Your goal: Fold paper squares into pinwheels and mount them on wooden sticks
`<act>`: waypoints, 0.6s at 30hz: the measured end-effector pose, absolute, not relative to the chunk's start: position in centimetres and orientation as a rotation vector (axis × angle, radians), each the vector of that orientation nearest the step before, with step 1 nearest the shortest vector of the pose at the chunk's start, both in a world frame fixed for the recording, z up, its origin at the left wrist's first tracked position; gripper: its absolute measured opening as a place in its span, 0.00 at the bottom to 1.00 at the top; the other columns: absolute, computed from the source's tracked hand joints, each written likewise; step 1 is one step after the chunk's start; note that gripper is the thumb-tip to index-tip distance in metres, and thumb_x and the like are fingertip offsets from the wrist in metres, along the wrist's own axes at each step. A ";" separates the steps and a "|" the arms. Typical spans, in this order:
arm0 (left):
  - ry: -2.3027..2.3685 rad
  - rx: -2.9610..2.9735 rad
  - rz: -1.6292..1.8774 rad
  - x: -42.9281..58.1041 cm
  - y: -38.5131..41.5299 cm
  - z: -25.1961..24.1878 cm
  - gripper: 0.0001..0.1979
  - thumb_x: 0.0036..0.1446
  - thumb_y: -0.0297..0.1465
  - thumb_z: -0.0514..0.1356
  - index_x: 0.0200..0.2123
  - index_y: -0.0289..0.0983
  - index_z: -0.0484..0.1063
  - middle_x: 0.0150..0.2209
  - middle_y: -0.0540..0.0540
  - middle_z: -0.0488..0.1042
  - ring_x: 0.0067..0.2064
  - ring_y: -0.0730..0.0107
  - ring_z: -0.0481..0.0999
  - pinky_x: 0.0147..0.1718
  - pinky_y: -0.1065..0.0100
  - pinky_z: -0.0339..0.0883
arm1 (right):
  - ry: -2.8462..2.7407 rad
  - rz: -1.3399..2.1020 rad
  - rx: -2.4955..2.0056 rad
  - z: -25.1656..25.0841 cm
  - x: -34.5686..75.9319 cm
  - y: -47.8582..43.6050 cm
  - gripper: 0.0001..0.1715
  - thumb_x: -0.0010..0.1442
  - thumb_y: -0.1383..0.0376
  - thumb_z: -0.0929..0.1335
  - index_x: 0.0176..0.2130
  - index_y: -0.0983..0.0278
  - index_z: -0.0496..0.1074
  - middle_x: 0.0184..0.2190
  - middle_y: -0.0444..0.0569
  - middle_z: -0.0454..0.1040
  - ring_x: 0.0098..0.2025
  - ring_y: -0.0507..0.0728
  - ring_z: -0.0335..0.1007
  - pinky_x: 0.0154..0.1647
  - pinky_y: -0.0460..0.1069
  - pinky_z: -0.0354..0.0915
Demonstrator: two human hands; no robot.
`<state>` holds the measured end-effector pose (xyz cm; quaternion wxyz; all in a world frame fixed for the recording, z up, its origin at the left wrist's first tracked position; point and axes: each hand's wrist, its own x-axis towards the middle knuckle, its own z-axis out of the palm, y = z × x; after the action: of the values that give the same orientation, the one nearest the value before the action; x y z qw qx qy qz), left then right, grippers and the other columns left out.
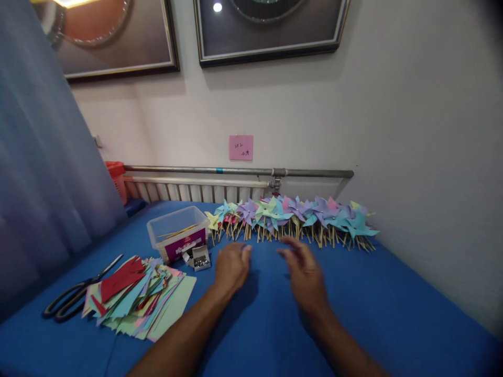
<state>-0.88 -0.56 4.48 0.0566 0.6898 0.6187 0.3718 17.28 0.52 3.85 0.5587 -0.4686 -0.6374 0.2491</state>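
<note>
To your left, scissors (91, 281) lie at the edge of the cut paper (129, 301); behind stand a plastic tub (178, 251) and small box (202, 266). Your left hand (232, 266) is curled, though I can't tell whether it grips anything. Open blue cloth (275, 319) separates it from your right hand (308, 277), loosely spread, holding nothing visible. Pinwheels (298, 211) line the back beyond both hands, with room on the cloth's right side.

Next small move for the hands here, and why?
Probably reach the left hand over to the paper pile and take one piece: no paper shows in it or the right hand, the pile lies on the left hand's side, and assembled pinwheels lie grouped beyond both hands.
</note>
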 end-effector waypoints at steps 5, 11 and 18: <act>1.845 2.262 1.165 -0.7 -1.3 3.2 0.19 0.67 0.35 0.52 0.54 0.33 0.74 0.56 0.32 0.75 0.57 0.48 0.73 0.57 0.46 0.63 | -1.403 0.656 -1.142 4.1 18.2 1.2 0.23 0.61 0.51 0.67 0.50 0.62 0.74 0.49 0.57 0.79 0.48 0.63 0.76 0.51 0.58 0.70; 1.181 2.622 1.205 1.9 -3.8 3.1 0.22 0.65 0.41 0.52 0.55 0.35 0.73 0.55 0.35 0.76 0.54 0.50 0.74 0.56 0.48 0.64 | -1.890 0.841 -0.970 1.1 14.5 -1.3 0.17 0.64 0.59 0.62 0.45 0.58 0.78 0.42 0.55 0.81 0.44 0.62 0.77 0.49 0.54 0.71; 1.432 1.953 1.256 -0.7 -1.5 3.2 0.25 0.70 0.41 0.43 0.40 0.36 0.77 0.37 0.42 0.79 0.40 0.62 0.76 0.44 0.62 0.68 | -1.748 0.920 -0.879 2.9 14.6 -2.2 0.17 0.66 0.54 0.65 0.46 0.59 0.77 0.45 0.53 0.80 0.48 0.61 0.75 0.52 0.54 0.69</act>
<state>-0.72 -1.48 3.19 0.2052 0.7006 0.5138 0.4506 14.59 -2.19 2.89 0.4704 -0.3588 -0.7133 0.3757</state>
